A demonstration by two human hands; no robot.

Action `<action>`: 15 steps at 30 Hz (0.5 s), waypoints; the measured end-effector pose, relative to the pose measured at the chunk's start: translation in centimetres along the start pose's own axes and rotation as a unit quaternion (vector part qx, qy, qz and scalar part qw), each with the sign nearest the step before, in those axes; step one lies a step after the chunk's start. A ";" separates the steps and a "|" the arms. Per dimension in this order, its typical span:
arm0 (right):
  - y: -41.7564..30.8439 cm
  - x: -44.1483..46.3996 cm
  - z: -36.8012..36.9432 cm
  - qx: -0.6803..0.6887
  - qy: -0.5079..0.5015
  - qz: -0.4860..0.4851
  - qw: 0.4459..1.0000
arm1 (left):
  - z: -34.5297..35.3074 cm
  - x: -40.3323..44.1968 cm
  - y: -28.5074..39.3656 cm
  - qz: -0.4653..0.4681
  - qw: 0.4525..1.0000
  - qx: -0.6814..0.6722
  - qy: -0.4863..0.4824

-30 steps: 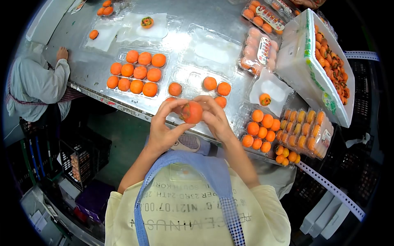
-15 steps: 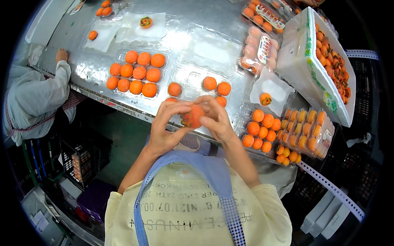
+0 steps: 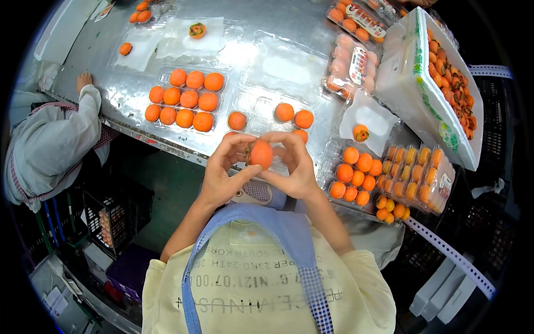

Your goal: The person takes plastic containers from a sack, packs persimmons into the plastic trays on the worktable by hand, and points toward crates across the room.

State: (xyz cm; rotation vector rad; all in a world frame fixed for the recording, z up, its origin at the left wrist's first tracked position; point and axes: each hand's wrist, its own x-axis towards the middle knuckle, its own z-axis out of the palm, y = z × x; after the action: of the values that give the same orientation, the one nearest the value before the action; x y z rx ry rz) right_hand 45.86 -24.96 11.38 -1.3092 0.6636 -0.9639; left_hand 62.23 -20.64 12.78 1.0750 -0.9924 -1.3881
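An orange persimmon [image 3: 261, 155] is held between my two hands in front of the table edge, its leafy top facing left. My left hand [image 3: 225, 170] grips it with thumb and fingers. My right hand [image 3: 292, 166] curls round its right side, fingertips on the fruit. Just beyond lies a clear tray [image 3: 258, 107] with several persimmons along its sides and bare cups in the middle. To its left, a tray of persimmons [image 3: 189, 99] sits filled in rows.
A foam box [image 3: 411, 83] of persimmons tilts at the right, near labelled packs [image 3: 356, 65]. Another tray of fruit [image 3: 354, 177] and stacked packs [image 3: 416, 173] sit at the right edge. A co-worker's sleeve [image 3: 69, 133] is at the left, that hand on the metal table [image 3: 128, 114].
The persimmon has been turned between my hands and now stands more upright. The co-worker at the left has leaned closer to the table. The trays have stayed in place.
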 end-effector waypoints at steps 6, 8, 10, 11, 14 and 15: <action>0.3 0.0 0.0 -0.056 -0.023 -0.051 0.997 | -0.2 -0.1 0.1 0.020 1.000 0.001 -0.001; 0.3 0.0 0.0 -0.070 -0.028 -0.057 0.996 | -0.2 -0.2 0.2 0.029 1.000 -0.001 -0.004; 0.3 0.0 0.0 -0.079 -0.031 -0.062 0.994 | -0.2 -0.2 0.2 0.041 0.999 0.005 -0.001; 0.2 0.1 0.0 -0.081 -0.032 -0.064 0.994 | -0.2 -0.2 0.2 0.047 0.999 0.008 0.001; 0.1 0.2 0.2 -0.078 -0.035 -0.065 0.994 | -0.3 -0.3 0.1 0.057 0.998 0.009 0.002; 0.1 0.2 0.2 -0.076 -0.035 -0.065 0.994 | -0.4 -0.2 0.1 0.064 0.998 0.017 0.001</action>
State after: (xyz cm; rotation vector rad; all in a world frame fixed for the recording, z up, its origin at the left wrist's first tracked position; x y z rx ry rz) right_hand 46.15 -25.01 11.39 -1.5282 0.6131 -0.9820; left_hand 62.62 -20.41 12.83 1.0192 -1.0689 -1.2706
